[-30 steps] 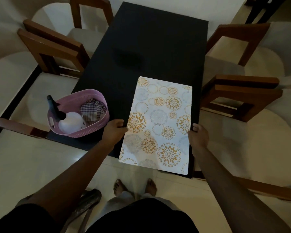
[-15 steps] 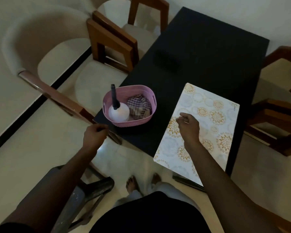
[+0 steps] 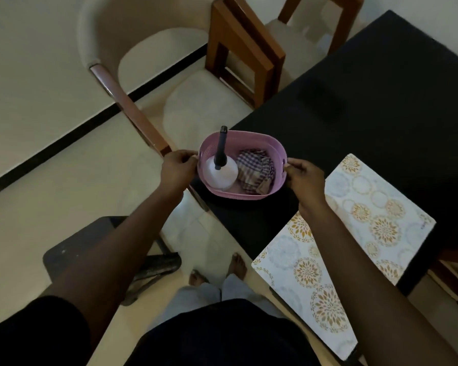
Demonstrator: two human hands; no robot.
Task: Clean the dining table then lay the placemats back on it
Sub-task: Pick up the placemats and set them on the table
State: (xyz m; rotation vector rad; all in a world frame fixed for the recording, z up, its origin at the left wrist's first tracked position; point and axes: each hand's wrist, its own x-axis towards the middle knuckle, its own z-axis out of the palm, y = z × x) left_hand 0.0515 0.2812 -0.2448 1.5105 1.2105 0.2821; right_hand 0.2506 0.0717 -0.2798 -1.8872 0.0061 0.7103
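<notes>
- Both hands are on the pink basket (image 3: pixel 242 192) right now: left hand (image 3: pixel 177 169) closed on its left rim, right hand (image 3: pixel 303 174) closed on the right rim by the handle slot. So each grip is holding the basket, one per side.
- The basket sits at the near left corner of the dark table (image 3: pixel 381 114), pretty close to the edge. Can't tell if it's already lifted or resting there.
- Inside it: a white spray bottle (image 3: pixel 220 173) with a dark nozzle standing up, and a checked cloth (image 3: pixel 254 170) bunched up beside it.
- My guess on handling: thin perforated plastic, light, a bit flexy. The bottle makes the left side heavier and it's tall, so it could tip if the basket tilts. Two hands on opposite rims, kept level, seems the right way to carry it.
- The patterned placemat (image 3: pixel 354 233) lies on the near right part of the table, just beside the right forearm, with its near end sticking out past the table edge. Looks stiff-ish and flat, probably slides easily on that smooth top, so best to take it by the two long edges.
- The rest of the table top shows nothing else on it.
</notes>
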